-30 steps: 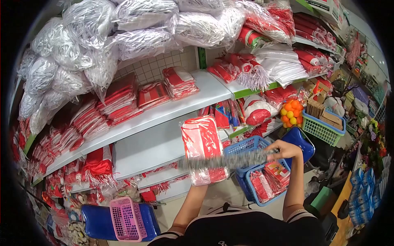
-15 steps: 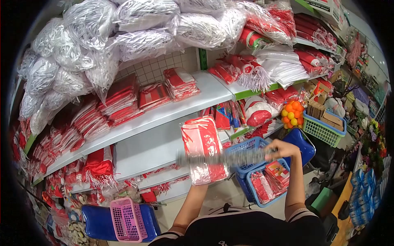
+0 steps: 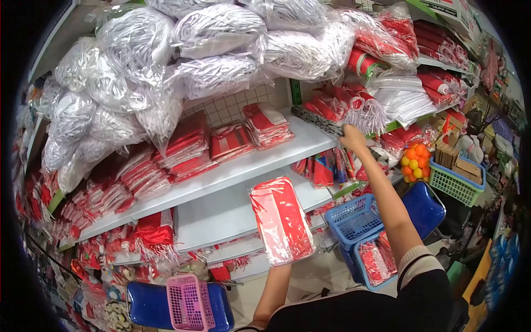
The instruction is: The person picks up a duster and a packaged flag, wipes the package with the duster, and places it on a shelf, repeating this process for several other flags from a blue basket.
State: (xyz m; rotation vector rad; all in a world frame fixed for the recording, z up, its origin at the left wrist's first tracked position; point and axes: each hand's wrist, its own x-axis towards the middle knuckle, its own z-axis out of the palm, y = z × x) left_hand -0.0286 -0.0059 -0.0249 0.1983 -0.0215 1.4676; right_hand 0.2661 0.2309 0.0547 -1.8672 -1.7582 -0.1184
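Note:
My right hand [image 3: 352, 137] is closed around one end of a long grey speckled duster [image 3: 318, 120]. The duster lies along the upper shelf, near the rolled red-and-white cloths with white fringe [image 3: 332, 105]. In front of the lower shelf, my left hand [image 3: 280, 271] holds up a flat plastic-wrapped packet of red-and-white cloth [image 3: 283, 221]. The packet hides the fingers of that hand, with only the wrist and forearm showing below it.
Stacks of similar packets [image 3: 185, 146] line the upper shelf [image 3: 238, 160]. Above hang bulging bags of white strips [image 3: 221, 33]. Blue baskets [image 3: 354, 218] stand at right, beside a green basket [image 3: 456, 180]. A pink basket [image 3: 191, 304] rests on a blue stool [image 3: 146, 304].
My right hand has swung the duster from across the packet up to the upper shelf. The packet in my left hand sits slightly lower and further right, and the whole view has shifted.

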